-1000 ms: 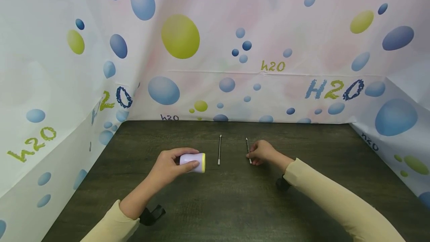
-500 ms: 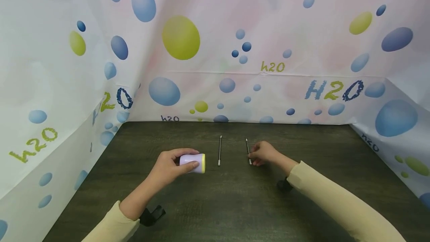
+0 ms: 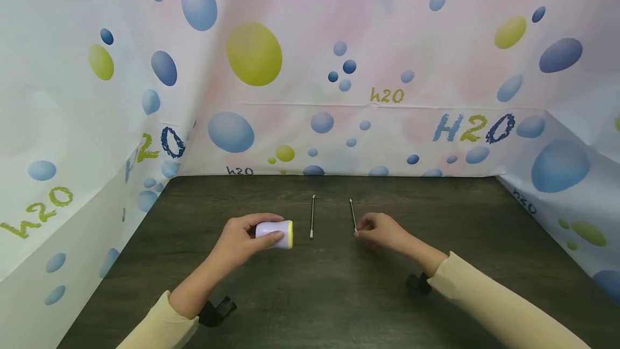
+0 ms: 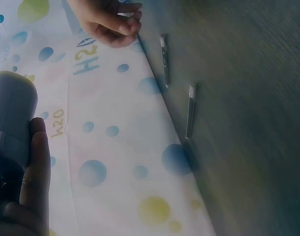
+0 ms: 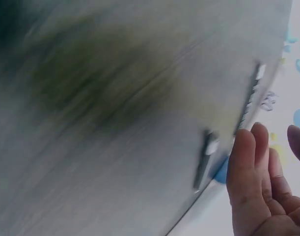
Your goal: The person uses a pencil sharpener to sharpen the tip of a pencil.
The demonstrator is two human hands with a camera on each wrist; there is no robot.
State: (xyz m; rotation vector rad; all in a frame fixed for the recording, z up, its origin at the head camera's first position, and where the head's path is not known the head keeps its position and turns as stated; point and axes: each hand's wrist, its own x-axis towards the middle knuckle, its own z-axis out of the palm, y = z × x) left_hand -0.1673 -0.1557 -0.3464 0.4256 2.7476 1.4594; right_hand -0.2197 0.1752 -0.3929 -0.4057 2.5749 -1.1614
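Observation:
My left hand (image 3: 242, 238) holds a lavender cylinder with a yellow rim (image 3: 272, 234) sideways above the table, its yellow end pointing right. In the left wrist view the cylinder (image 4: 14, 115) is dim, with fingers (image 4: 38, 167) along its side. Two slim grey pencil-like sticks lie apart on the table: a left stick (image 3: 312, 217) and a right stick (image 3: 352, 214). My right hand (image 3: 382, 230) is beside the right stick's near end. The right wrist view shows the right hand (image 5: 255, 196) with extended fingers, thumb apart, nothing between them.
The dark wood-patterned table (image 3: 290, 295) meets a white backdrop (image 3: 300, 79) with printed bubbles and lettering at the back and both sides. Dark straps (image 3: 218, 311) hang at the wrists.
My right hand has let go of the right stick and drawn back slightly to the right. That stick stays on the table. The left hand keeps its hold on the cylinder.

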